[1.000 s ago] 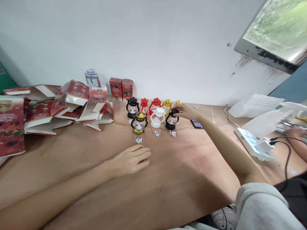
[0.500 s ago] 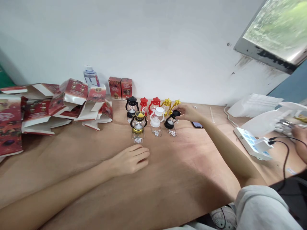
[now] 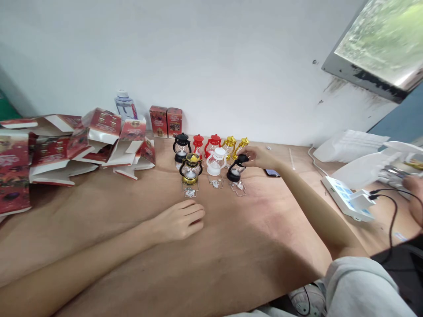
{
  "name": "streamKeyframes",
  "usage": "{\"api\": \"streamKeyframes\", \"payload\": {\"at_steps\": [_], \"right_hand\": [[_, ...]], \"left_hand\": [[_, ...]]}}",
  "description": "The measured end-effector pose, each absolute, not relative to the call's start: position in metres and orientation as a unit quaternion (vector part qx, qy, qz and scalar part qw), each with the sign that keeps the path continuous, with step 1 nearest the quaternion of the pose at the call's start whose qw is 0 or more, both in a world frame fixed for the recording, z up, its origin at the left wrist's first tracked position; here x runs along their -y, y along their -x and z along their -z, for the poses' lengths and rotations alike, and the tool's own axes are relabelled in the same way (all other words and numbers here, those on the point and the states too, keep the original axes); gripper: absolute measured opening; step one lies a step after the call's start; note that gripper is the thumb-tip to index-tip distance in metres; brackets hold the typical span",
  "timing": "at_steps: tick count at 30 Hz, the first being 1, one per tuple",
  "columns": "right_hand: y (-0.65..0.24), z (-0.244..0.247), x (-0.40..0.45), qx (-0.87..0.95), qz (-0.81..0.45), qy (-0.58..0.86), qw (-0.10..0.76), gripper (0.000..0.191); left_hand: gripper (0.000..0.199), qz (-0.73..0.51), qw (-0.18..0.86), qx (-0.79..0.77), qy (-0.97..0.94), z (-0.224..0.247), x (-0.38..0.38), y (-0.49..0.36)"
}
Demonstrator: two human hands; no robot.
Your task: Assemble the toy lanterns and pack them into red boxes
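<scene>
My right hand [image 3: 253,156] grips the top of a small black lantern [image 3: 234,171], which leans toward the hand with its base low over the table. Just in front of that lantern lies a thin metal wire piece with small whitish bits [image 3: 238,188]. Beside it stand a white lantern [image 3: 216,163] and a black-and-gold lantern [image 3: 191,169], each with a similar wire piece in front. Behind are another black lantern [image 3: 181,149], red lanterns [image 3: 213,145] and gold lanterns [image 3: 229,146]. My left hand [image 3: 181,220] rests on the table, fingers loosely extended, holding nothing.
Opened red cartons [image 3: 99,136] pile up at left, near a clear bottle [image 3: 126,106]. Two red boxes [image 3: 165,122] stand against the wall. A phone [image 3: 272,172] lies behind my right forearm. At right are a power strip [image 3: 345,198], white foam wrap [image 3: 337,145] and another person's hand [image 3: 414,198].
The black lantern in my right hand has shifted slightly toward me, and its wire piece has slid and turned a little. My left hand has hardly moved.
</scene>
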State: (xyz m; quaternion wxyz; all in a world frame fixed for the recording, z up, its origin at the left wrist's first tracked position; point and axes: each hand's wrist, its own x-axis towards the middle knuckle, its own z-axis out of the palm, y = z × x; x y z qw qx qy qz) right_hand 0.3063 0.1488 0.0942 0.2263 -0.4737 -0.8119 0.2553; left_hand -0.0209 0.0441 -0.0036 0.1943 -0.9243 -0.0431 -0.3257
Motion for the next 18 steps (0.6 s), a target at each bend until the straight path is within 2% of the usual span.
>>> {"api": "streamKeyframes", "payload": {"at_steps": [8,13,14,18], "right_hand": [[-0.309,-0.093,-0.156,0.817,-0.231,0.481,0.220,0.036],[-0.316,-0.093,-0.140,0.821,-0.161,0.497,0.231,0.063],[-0.319,-0.089,-0.134,0.818,-0.130,0.504,0.245,0.063],[-0.323,-0.062,-0.099,0.804,0.010,0.524,0.282,0.031]], "left_hand": [[0.026,0.321,0.203,0.039,0.924,0.002,-0.043,0.021],[0.029,0.324,0.204,0.041,0.923,0.001,-0.043,0.021],[0.029,0.327,0.205,0.039,0.922,0.001,-0.043,0.021],[0.029,0.336,0.200,0.032,0.920,0.003,-0.044,0.020]]}}
